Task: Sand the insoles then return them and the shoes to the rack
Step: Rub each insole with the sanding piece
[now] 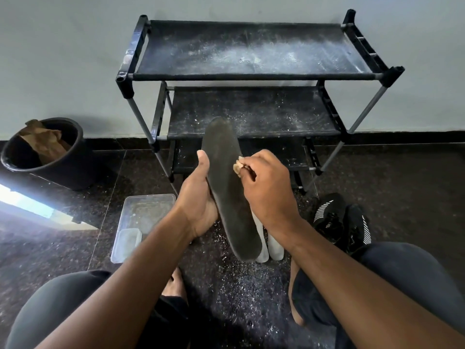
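A dusty black shoe rack (251,76) stands against the far wall. Near it, the left hand (198,200) grips a dark insole (226,187) from beneath, while the right hand (266,187) pinches a sandpaper scrap (237,167) against its right edge. Black shoes (339,220) sit right.

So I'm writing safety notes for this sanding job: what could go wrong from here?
The small sandpaper scrap pinched in the right hand could slip, so fingertips might rub the dark insole. The left hand grips only one edge, so the insole may flex. Dust could settle on the black shoes.
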A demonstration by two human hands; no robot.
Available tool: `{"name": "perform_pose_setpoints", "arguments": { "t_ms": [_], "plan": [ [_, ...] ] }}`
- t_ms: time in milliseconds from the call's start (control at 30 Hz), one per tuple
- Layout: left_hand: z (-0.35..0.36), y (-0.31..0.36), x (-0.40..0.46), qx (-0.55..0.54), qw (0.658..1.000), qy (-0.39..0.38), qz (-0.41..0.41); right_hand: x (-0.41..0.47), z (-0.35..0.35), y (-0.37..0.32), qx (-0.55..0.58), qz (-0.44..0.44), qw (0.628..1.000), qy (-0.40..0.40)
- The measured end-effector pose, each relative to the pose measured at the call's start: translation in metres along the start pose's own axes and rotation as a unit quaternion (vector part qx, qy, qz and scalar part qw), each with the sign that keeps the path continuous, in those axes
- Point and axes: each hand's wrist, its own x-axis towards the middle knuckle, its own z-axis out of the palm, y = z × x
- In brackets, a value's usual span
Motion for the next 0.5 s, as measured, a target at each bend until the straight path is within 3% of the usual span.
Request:
{"name": "perform_pose_setpoints", "arguments": {
  "t_ms": [233,500],
  "plan": [
    [-0.017,0.027,0.004,-0.057,0.998,0.011,-0.001,-0.017,0.010,-0.016,0.079,-0.051,0.987,-0.132],
    [-0.004,0.020,-0.002,-0.013,1.000,0.022,-0.006,-0.004,0.004,-0.009,0.055,-0.057,0.996,-0.047]
  ]
}}
